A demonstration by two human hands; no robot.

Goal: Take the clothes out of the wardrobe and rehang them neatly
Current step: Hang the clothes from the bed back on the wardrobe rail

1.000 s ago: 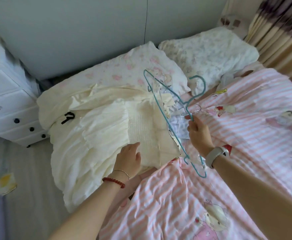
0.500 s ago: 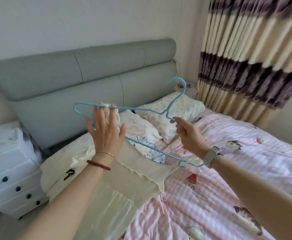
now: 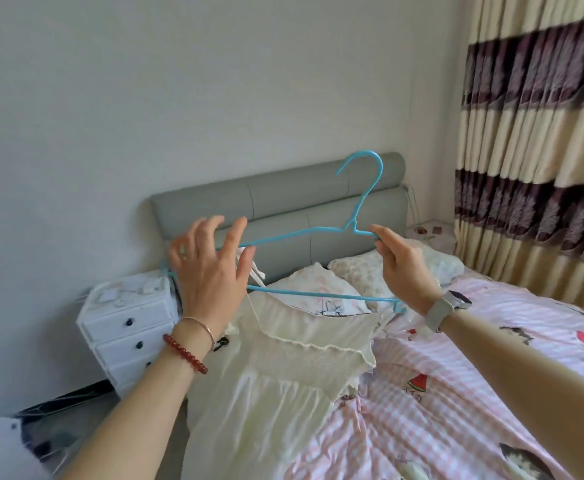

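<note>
Cream dress (image 3: 283, 375) hangs from blue hanger (image 3: 294, 233) above the bed (image 3: 491, 375), right hand (image 3: 401, 268) pinching hanger's neck, left hand (image 3: 211, 271) spread-fingered at its shoulder.

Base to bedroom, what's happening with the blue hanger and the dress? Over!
Right hand pinches blue hanger near its neck. Left hand open, fingers spread at the hanger's left end. Cream dress hangs from hanger by a strap. Nothing in the way.
</note>
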